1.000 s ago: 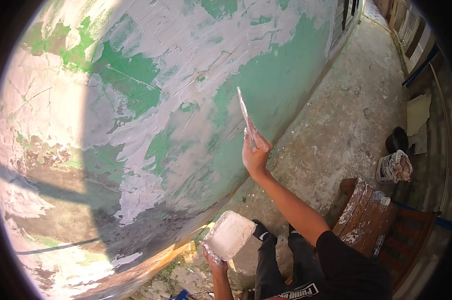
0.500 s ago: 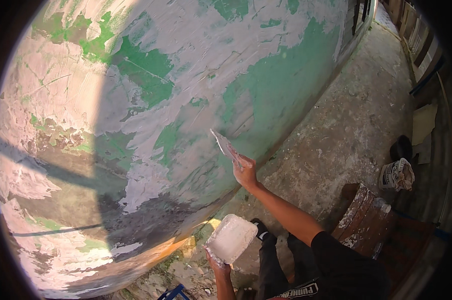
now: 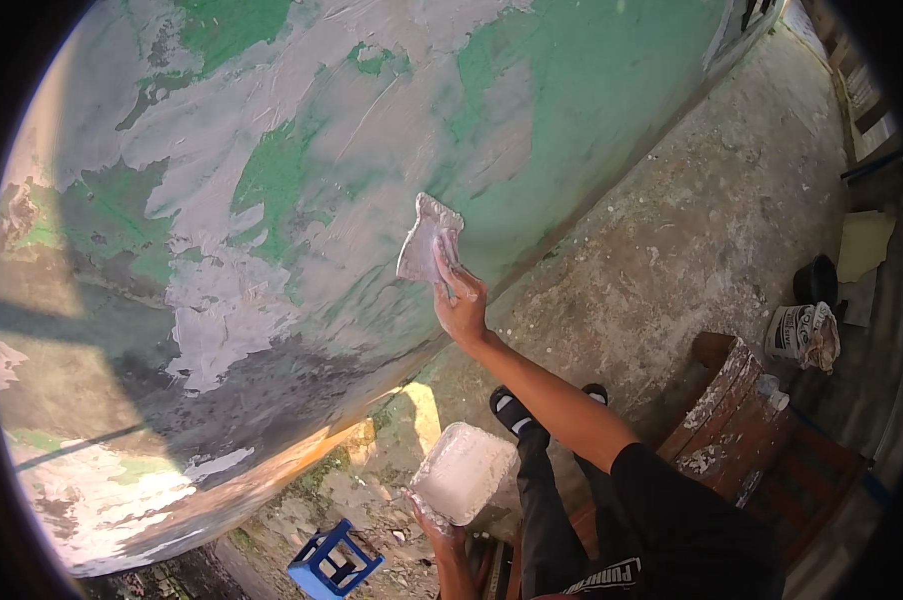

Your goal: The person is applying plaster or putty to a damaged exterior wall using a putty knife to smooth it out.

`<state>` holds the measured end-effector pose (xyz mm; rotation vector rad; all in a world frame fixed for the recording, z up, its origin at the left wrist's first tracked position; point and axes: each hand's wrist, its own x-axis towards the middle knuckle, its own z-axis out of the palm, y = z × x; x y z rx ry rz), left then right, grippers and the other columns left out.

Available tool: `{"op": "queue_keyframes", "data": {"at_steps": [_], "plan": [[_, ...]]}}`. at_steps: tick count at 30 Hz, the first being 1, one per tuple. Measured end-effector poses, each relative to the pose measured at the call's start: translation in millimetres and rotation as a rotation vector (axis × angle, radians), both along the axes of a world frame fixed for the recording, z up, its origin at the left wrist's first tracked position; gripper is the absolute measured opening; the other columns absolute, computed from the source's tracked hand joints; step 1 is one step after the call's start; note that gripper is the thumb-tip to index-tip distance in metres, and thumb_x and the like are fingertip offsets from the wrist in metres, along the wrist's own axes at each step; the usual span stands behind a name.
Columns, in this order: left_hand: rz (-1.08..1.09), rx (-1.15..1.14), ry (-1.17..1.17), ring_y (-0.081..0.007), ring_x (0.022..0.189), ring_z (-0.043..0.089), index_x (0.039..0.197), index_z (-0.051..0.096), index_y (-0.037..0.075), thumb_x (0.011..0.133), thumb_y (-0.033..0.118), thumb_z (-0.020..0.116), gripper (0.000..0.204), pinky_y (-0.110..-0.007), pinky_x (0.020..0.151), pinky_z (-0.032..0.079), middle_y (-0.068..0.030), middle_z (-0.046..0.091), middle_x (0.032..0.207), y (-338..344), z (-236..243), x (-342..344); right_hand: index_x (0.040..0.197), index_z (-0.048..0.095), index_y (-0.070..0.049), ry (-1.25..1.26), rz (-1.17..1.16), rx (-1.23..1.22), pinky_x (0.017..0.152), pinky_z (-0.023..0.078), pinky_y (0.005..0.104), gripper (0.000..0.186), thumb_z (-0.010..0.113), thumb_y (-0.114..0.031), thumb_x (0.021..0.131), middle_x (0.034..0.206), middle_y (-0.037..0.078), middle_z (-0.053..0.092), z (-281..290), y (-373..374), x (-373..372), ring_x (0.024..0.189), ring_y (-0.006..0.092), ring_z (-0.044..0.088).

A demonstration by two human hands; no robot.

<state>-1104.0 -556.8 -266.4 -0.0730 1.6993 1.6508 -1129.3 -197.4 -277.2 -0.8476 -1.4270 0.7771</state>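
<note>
My right hand [image 3: 462,305] is closed on a flat putty spreader [image 3: 430,245], its broad edge crusted with pale putty. The spreader is held up at the wall [image 3: 362,180]; whether its edge touches the surface I cannot tell. Green paint shows on this wall between smeared patches of greyish-white putty. Lower down, my left hand [image 3: 437,515] grips a shallow whitish plastic tub [image 3: 465,473] by its near left side. Putty coats the tub's inside and rim, and white smears cover the fingers of that hand.
A blue plastic stool [image 3: 337,562] stands below the wall at lower left. To the right are a putty-splashed reddish-brown wooden piece [image 3: 727,420], an opened white bag [image 3: 804,335] and a black bucket [image 3: 817,282]. Stained concrete ground [image 3: 632,260] runs along the wall's foot.
My right hand has moved up and slightly left with the spreader, whose broad face is now turned more into view. The view has shifted, showing more of the blue stool. The tub stays in my left hand.
</note>
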Motion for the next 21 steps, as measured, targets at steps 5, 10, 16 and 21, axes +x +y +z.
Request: {"op": "queue_keyframes", "data": {"at_steps": [5, 10, 16, 21], "plan": [[-0.494, -0.302, 0.716, -0.0284, 0.107, 0.052, 0.130, 0.035, -0.008, 0.093, 0.037, 0.049, 0.060, -0.040, 0.100, 0.038, -0.0191, 0.053, 0.121, -27, -31, -12, 0.120, 0.057, 0.000, 0.032, 0.078, -0.016, 0.090, 0.048, 0.0349, 0.050, 0.052, 0.014, 0.072, 0.120, 0.016, 0.059, -18, -9, 37, 0.112, 0.0320, 0.056], [-0.179, -0.091, 0.235, -0.0262, 0.111, 0.050, 0.131, 0.037, -0.003, 0.093, 0.038, 0.044, 0.057, -0.040, 0.099, 0.039, -0.0149, 0.051, 0.124, -12, -32, 2, 0.117, 0.056, 0.007, 0.070, -0.218, -0.252, 0.070, 0.048, 0.0351, 0.034, 0.057, 0.001, 0.083, 0.096, 0.024, 0.064, -26, 53, 40, 0.078, 0.0319, 0.063], [-0.253, -0.193, 0.387, -0.0259, 0.108, 0.052, 0.132, 0.032, -0.007, 0.092, 0.034, 0.050, 0.061, -0.038, 0.101, 0.036, -0.0171, 0.051, 0.123, -42, -54, -11, 0.124, 0.053, 0.002, -0.016, -0.016, -0.097, 0.082, 0.049, 0.0344, 0.041, 0.058, 0.002, 0.083, 0.112, 0.025, 0.060, -15, -6, -16, 0.100, 0.0361, 0.061], [0.016, 0.033, -0.021, -0.0235, 0.111, 0.053, 0.131, 0.039, 0.002, 0.100, 0.036, 0.033, 0.047, -0.039, 0.093, 0.046, -0.0123, 0.050, 0.125, 8, -10, -5, 0.120, 0.053, 0.003, -0.055, 0.333, -0.283, 0.079, 0.049, 0.0339, 0.039, 0.060, 0.001, 0.081, 0.106, 0.024, 0.062, -24, -53, 45, 0.096, 0.0349, 0.063]]}}
